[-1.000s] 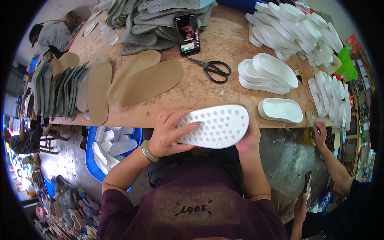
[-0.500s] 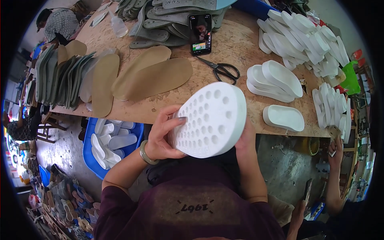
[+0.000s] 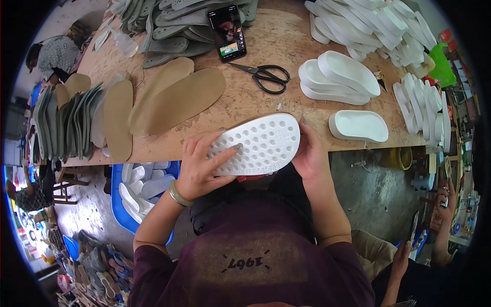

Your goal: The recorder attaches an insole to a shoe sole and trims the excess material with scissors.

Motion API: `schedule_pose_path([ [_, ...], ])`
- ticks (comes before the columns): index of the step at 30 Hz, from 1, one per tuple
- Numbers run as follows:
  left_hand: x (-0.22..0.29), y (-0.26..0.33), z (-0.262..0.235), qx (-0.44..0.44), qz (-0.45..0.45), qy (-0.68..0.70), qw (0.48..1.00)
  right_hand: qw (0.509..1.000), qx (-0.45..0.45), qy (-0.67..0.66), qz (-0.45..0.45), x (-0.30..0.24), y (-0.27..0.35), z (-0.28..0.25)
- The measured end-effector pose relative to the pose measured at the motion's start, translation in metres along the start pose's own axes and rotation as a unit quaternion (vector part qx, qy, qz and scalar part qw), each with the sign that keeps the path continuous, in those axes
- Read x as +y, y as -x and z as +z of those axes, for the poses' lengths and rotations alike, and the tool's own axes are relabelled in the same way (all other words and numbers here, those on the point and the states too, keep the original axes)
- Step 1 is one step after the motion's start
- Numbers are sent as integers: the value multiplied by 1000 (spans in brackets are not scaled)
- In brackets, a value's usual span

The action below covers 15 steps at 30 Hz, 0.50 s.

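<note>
Two hands grip one white perforated sole [image 3: 258, 145] at the near table edge, just in front of the person's chest. Left hand [image 3: 200, 169] lies flat-ish on the sole's heel end, fingers spread over the dimpled face, thumb hidden under it. Right hand [image 3: 308, 152] cups the toe end from the side, fingers curled round the rim; its fingertips can't be seen. The sole faces holes-up, long axis roughly left-right, partly over the table edge [image 3: 169, 151].

Judgement on handling: the sole looks light and flexible, so grip is best kept at both ends as now, with pressure even so it doesn't bow; turning it calls for the thumbs underneath, not a pinch on the rim.

Beyond the left hand: tan insole sheets [image 3: 179, 98] lying flat, then a row of grey-green insoles [image 3: 61, 123] standing on edge further left. Below the left forearm, a blue bin [image 3: 116, 204] with white pieces inside.

Beyond the right hand: a single white sole [image 3: 359, 126] near, a stack of white soles [image 3: 337, 79] further out, more white ones piled at the far right. Straight ahead of both hands: black scissors [image 3: 266, 77], then a phone [image 3: 227, 31] with lit screen. Another person's hand [image 3: 444, 197] shows low at the right, well apart.
</note>
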State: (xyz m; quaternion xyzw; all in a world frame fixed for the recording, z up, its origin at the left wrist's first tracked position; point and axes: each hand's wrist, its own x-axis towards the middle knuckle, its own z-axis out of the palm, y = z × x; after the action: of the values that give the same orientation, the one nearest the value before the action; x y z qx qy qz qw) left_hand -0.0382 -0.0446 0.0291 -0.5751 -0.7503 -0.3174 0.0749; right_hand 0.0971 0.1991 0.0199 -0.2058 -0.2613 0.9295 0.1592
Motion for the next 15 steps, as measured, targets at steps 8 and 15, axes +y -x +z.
schedule_pose_path([
  [8,2,-9,-1,23,-22,38,999,989,-106,-98,12,14,1,-26],
  [15,-8,-35,-13,-52,-3,39,998,998,8,38,-57,12,-5,-30],
])
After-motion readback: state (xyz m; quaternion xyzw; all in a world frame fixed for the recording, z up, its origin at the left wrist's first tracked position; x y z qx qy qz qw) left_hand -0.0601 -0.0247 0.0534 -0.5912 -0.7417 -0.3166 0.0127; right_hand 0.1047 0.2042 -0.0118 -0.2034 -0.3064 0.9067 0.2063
